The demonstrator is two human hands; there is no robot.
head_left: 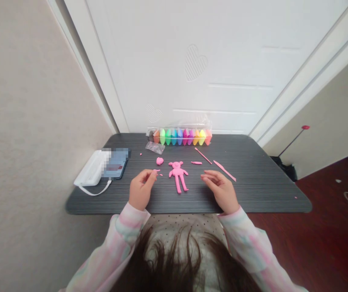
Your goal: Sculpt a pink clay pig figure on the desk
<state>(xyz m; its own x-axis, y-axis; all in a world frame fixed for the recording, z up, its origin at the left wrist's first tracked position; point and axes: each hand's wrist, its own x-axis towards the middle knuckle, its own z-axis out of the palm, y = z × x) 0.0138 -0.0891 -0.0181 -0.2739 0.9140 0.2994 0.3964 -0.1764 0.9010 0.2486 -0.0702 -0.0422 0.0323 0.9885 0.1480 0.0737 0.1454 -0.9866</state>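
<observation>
Pink clay-like figure, round-eared, with short arms and two long legs, lies flat on the dark grey, fine-lined worktop, between the two bare hands. Long axis runs roughly away from the person: head at the far end, feet toward the near edge and slanting slightly right. Left hand sits just left of the figure, right hand just right; gaps look about even, neither clearly nearer. Both apart from it. Left grip: fingers curled, thumb close to them; cannot tell whether a scrap is pinched there. Right grip: loosely curled, narrow gap from thumb to fingers, nothing seen in it. Small pink scraps lie at the left fingertips; a rounded pink lump lies just beyond. Forward of the right hand: a short pink stick, a slim pink rod-like tool, and a flat pink knife-shaped tool slanting rightward. Far edge: a row of multicoloured packs in clear plastic.
</observation>
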